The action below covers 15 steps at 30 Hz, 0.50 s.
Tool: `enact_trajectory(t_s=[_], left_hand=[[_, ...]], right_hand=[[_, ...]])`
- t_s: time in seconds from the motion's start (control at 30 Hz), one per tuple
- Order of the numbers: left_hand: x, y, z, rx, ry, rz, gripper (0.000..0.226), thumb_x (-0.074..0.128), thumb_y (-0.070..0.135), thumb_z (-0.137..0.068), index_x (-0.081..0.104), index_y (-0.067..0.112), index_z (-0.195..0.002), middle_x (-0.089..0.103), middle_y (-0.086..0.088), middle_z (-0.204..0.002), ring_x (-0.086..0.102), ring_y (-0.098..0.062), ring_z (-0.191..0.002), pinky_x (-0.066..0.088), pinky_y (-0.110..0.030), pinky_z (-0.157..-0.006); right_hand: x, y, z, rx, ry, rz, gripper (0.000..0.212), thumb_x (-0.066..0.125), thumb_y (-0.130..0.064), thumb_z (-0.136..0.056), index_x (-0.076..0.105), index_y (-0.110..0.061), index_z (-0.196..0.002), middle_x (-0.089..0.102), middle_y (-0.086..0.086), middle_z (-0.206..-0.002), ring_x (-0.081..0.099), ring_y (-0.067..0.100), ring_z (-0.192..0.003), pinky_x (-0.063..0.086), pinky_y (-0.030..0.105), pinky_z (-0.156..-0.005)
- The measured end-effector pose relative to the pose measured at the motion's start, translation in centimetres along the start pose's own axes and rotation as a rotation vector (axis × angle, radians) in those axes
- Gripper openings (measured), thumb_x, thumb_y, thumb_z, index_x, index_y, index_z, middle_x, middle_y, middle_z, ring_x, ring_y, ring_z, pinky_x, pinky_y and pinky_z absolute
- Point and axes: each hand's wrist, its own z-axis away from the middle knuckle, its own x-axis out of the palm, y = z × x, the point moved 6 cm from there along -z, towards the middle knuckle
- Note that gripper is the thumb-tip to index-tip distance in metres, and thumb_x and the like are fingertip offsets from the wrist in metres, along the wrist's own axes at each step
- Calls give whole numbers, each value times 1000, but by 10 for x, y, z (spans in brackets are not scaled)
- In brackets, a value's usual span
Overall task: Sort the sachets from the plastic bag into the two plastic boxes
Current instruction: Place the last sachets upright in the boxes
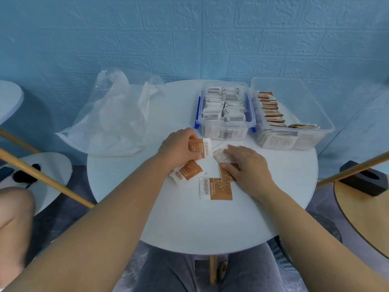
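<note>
Left hand (179, 147) curled over a brown sachet (201, 148), fingers bent round its near edge, the packet's white printed strip poking out to the right. Right hand (247, 165) laid flat, fingers straight, pressing on two packets: a pale sachet (219, 155) under the fingertips, a second brown sachet (226, 177) under the thumb side. Both pinned against the table (189, 226), not gripped.

Two more packets loose on the round white table. A tilted sachet (186, 172) just beneath the wrist of the left hand, white end toward the body. A flat sachet (215, 189) nearest the body, between the two forearms, its far corner just beside the one under the right hand.

Clear plastic bag (117, 119), crumpled and slumped at the far left of the table, partly over the edge. Contents, if any, impossible to tell.

Two clear boxes side by side at the far right, close enough to touch. In the left box (226, 124), with blue clips (197, 110) on its side, packed white-and-grey sachets standing on edge. In the right box (311, 106), the larger one, a row of brown sachets upright along its left wall and a few lying flat near the front.
</note>
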Motion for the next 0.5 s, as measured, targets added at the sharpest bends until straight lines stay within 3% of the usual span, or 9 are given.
enact_trajectory(t_s=[0.1,0.2,0.27,0.37,0.43,0.5], left_hand=[[-6,4,6,43,83,161,28,65,24,-86,46,31,-105,60,5,-115,56,-12,-88,47,-25,-76],[-15,12,14,80,214,248,23,61,26,-89,54,28,-110,60,7,-112,52,-8,-90,42,-18,-77],[-16,16,19,74,252,278,22,58,29,-90,56,24,-112,58,8,-107,51,-7,-90,39,-10,-72],[-11,16,25,26,284,368,10,52,30,-93,52,27,-103,61,6,-108,58,-10,-92,39,-6,-63],[-6,12,28,-19,301,407,9,50,29,-94,50,27,-103,62,3,-114,62,-17,-96,44,-11,-67],[-4,9,31,-49,313,439,7,49,28,-95,49,27,-102,62,1,-115,63,-16,-94,46,-14,-65]], right_hand=[[-10,6,5,17,23,-236,48,68,-25,-83,53,-27,-128,56,-6,-127,50,12,-114,35,19,-94],[-16,19,6,122,10,-474,48,71,-15,-80,55,-25,-125,62,-11,-101,56,3,-84,42,6,-69],[-16,20,4,175,-11,-539,49,71,-20,-80,55,-24,-126,61,-12,-91,57,3,-81,43,6,-69],[-15,15,-3,220,-38,-231,58,63,-53,-78,53,-25,-127,57,-8,-107,51,13,-103,43,25,-91],[-14,8,-5,221,-72,37,68,56,-72,-71,55,-27,-123,53,-5,-118,43,19,-113,36,33,-94],[-11,2,-7,223,-128,100,66,57,-74,-67,55,-29,-115,53,-5,-115,41,19,-112,33,35,-92]])
